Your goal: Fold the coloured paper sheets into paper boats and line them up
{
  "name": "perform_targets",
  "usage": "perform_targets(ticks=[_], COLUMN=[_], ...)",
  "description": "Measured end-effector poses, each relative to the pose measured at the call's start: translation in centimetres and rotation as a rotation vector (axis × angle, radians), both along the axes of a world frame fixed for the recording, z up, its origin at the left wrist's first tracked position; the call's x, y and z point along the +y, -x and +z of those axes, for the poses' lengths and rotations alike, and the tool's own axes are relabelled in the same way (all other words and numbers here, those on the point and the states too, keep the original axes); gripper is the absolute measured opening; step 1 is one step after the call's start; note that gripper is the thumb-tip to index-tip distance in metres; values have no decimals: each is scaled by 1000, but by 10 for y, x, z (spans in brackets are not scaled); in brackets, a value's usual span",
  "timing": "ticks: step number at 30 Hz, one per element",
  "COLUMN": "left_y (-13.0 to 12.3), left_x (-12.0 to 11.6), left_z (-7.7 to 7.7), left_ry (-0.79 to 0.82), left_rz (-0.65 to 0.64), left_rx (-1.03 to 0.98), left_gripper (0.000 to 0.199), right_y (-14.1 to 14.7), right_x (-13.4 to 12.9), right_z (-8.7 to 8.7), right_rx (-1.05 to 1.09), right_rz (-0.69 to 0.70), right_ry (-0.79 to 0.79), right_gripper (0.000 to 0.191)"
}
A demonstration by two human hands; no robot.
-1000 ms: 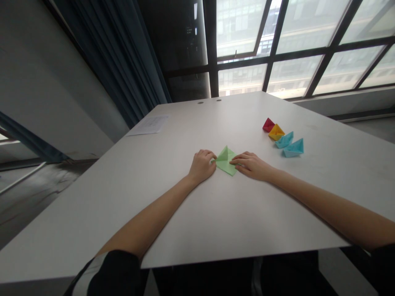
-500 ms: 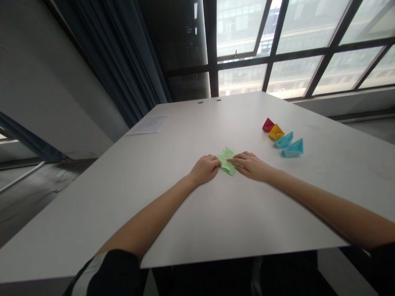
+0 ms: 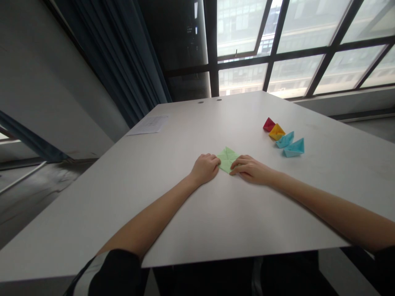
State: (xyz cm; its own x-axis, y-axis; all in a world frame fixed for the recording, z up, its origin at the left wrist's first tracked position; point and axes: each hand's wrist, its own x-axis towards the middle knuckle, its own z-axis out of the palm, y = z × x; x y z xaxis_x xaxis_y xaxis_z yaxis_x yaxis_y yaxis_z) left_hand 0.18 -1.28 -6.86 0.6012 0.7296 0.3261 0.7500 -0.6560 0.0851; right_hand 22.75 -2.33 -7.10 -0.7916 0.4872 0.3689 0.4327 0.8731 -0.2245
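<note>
A light green sheet of origami paper (image 3: 226,158), folded and creased, lies on the white table (image 3: 185,222) with one corner pointing away from me. At its left corner my left hand (image 3: 206,168) is closed, thumb and curled fingers gripping the edge. My right hand (image 3: 249,169) covers the right corner, its fingers bent and its fingertips pinching at the near right edge. Both forearms rest over the table. The right corner of the paper is hidden under my fingers.
Folded paper boats stand in a row to the right: a red one (image 3: 269,124), a yellow one (image 3: 277,132), and two blue ones, the farther (image 3: 285,140) and the nearer (image 3: 294,148). A printed sheet (image 3: 148,125) lies at the far left. Windows (image 3: 242,80) rise behind the table.
My right hand has drawn slightly toward me, its fingers moving from the paper's middle to its near right edge. The near flap now lies flatter. My left hand has hardly moved.
</note>
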Motion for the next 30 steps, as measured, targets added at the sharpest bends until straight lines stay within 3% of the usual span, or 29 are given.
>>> perform_targets(ticks=[4,6,11,15,18,22,25,30], left_y=[0,0,-4,-6,-8,-15,-20,-24], left_x=[0,1,3,5,7,6,3,0], left_z=[-1,-1,-2,-6,-10,-8,0,7], left_ry=[-87,-64,101,297,408,630,732,819], left_rz=[274,335,375,313,268,294,325,332], left_rx=[-32,-55,-286,-564,-780,-1128,-1340,-1525], left_gripper=[25,29,29,20,27,38,39,37], right_y=[1,0,0,0,2,5,7,11], right_x=[-2,-2,-1,-2,-4,-3,1,3], right_z=[2,2,1,2,3,2,-3,-9], right_rx=[3,-2,-6,-1,6,194,409,572], right_rz=[1,6,-7,-15,-47,-267,-479,-595], right_ry=[32,35,10,-5,-10,-40,-26,325], right_gripper=[31,32,28,22,20,18,30,49])
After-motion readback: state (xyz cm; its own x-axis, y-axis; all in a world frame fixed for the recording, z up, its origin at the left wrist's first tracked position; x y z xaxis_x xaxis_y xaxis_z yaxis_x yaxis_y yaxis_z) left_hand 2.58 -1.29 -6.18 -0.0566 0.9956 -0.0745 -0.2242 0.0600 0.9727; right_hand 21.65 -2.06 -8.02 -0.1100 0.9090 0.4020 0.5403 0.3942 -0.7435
